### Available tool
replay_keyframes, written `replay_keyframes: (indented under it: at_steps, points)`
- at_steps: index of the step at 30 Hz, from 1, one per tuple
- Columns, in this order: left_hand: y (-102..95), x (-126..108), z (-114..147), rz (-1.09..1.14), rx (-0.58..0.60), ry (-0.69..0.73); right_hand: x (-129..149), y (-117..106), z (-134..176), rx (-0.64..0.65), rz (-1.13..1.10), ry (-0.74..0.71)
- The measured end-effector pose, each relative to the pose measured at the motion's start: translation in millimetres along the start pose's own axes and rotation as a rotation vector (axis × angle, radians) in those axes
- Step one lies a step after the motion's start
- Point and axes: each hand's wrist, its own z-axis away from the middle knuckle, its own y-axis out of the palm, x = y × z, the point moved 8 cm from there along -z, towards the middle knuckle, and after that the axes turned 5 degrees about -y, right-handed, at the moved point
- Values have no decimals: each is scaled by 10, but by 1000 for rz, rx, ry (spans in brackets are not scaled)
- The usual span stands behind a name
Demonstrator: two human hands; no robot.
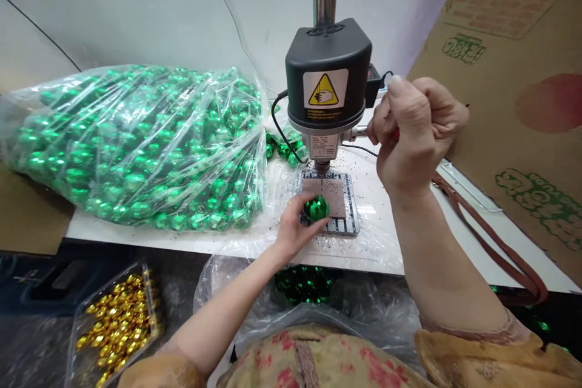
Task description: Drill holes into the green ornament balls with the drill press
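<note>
A shiny green faceted ball [315, 208] is pinched between the thumb and fingers of my left hand [295, 224]. It is held over the front of a brown square plate [337, 191], on the slotted metal base [352, 224] of a small drill press [328, 79]. The thin bit [322, 180] points down just behind the ball; whether they touch I cannot tell. My right hand [411, 127] is closed around the feed handle [361, 131] at the machine's right side, hiding most of it. Dark shavings lie scattered around the base.
A large clear bag of green balls [150, 151] lies on the white table [218, 245] at left. Cardboard [513, 91] stands at right, beside a brown strap [495, 242]. Below the table edge are a clear box of gold beads [118, 321] and more green balls [304, 284] in plastic.
</note>
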Motion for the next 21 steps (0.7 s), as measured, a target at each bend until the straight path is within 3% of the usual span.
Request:
replay_keyframes:
  at_steps: [2, 4, 7, 9, 11, 14, 17, 19, 21]
  points:
    - [-20, -187, 346, -57, 133, 197, -12, -12, 8, -2, -44, 3]
    - [46, -303, 772, -154, 342, 390, -19, -26, 18, -12, -93, -4]
    - [156, -250, 1328, -324, 590, 532, -24, -42, 21, -30, -120, -17]
    - [182, -163, 1518, -357, 674, 545, -20, -46, 21, -34, -121, -28]
    - [126, -122, 1493, -317, 645, 533, -6, -46, 23, -33, -110, -43]
    - [-189, -143, 994, -240, 324, 503, 28, -30, 35, -22, -98, -67]
    - [-623, -16, 120, -219, -62, 307, 55, -23, 49, -33, -101, -75]
    - [-772, 196, -499, -234, -169, 118, 56, -28, 55, -47, -97, -64]
    - [-735, 435, -1035, -237, -133, -3, 51, -33, 59, -54, -92, -52]
